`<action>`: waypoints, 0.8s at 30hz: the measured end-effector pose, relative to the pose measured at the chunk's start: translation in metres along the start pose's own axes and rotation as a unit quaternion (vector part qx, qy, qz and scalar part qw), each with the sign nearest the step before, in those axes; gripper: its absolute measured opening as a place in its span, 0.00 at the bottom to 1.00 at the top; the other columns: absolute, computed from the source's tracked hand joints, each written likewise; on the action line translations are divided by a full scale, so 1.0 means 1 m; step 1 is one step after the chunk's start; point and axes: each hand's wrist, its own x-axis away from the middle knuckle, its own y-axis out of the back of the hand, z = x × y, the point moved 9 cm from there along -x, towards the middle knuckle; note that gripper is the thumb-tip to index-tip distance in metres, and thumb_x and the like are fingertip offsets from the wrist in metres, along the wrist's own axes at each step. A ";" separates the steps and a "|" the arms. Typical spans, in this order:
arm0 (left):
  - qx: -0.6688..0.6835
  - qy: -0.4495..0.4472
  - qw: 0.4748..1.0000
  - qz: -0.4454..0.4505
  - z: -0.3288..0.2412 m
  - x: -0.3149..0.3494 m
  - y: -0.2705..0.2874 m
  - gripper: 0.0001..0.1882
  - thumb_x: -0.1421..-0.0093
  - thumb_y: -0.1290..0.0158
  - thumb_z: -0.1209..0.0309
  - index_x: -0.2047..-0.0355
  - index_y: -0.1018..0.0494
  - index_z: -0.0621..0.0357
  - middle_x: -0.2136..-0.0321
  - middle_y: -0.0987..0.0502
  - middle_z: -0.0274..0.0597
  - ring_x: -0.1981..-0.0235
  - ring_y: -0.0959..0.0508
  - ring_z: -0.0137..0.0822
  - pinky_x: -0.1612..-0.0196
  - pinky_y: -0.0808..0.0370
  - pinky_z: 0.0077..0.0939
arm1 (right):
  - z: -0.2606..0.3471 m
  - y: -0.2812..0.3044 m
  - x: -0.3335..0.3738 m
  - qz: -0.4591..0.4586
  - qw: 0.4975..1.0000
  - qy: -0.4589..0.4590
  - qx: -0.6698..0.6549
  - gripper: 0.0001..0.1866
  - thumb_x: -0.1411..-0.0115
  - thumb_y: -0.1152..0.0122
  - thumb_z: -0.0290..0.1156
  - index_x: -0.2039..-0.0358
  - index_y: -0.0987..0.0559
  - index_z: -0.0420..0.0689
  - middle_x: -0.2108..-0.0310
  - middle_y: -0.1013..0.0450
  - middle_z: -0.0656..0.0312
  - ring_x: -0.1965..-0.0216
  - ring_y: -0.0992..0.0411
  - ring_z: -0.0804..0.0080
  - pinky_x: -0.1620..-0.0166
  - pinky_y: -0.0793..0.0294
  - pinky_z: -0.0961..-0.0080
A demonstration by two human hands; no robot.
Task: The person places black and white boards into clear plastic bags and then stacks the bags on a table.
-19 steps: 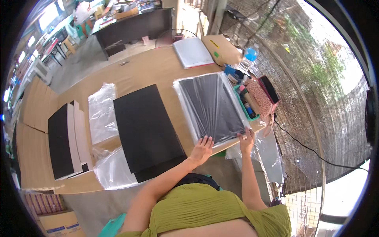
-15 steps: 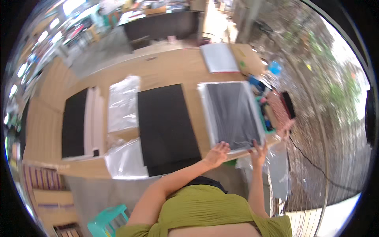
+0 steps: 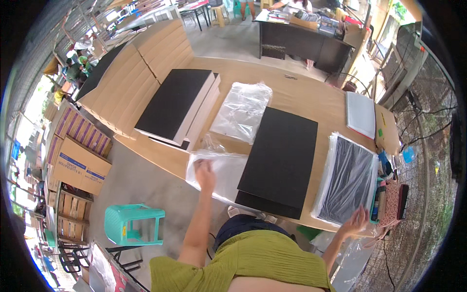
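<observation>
My left hand point(image 3: 205, 176) is over the near stack of clear plastic sleeves point(image 3: 226, 176), its fingers loosely apart; whether they touch the plastic I cannot tell. A second pile of clear plastic point(image 3: 242, 111) lies farther back. Just right of the sleeves is a large black board point(image 3: 279, 160), with another dark edge showing beneath its near end. My right hand point(image 3: 355, 223) is at the near right corner of a stack of black boards in clear plastic wrap point(image 3: 348, 177), with fingers spread and nothing in them.
A thick stack of black-topped boards point(image 3: 177, 102) stands at left, beside tall brown cardboard point(image 3: 165, 46). Beyond the wrapped stack are a white pad point(image 3: 360, 114) and a teal basket point(image 3: 375, 204) of small items. A green stool point(image 3: 134, 221) stands on the floor.
My view has swung to the left. My left hand has left the wrapped stack and moved left to the clear sleeves. My right hand stays near the wrapped stack's corner.
</observation>
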 end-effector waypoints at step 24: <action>0.387 0.062 0.897 0.203 -0.008 -0.021 0.062 0.30 0.49 0.44 0.83 0.48 0.45 0.54 0.59 0.25 0.50 0.55 0.24 0.37 0.52 0.28 0.30 | 0.444 -0.296 0.207 0.697 0.592 0.123 -0.386 0.10 0.54 0.30 0.28 0.71 0.21 0.40 0.72 0.25 0.62 0.69 0.28 0.76 0.64 0.29 0.76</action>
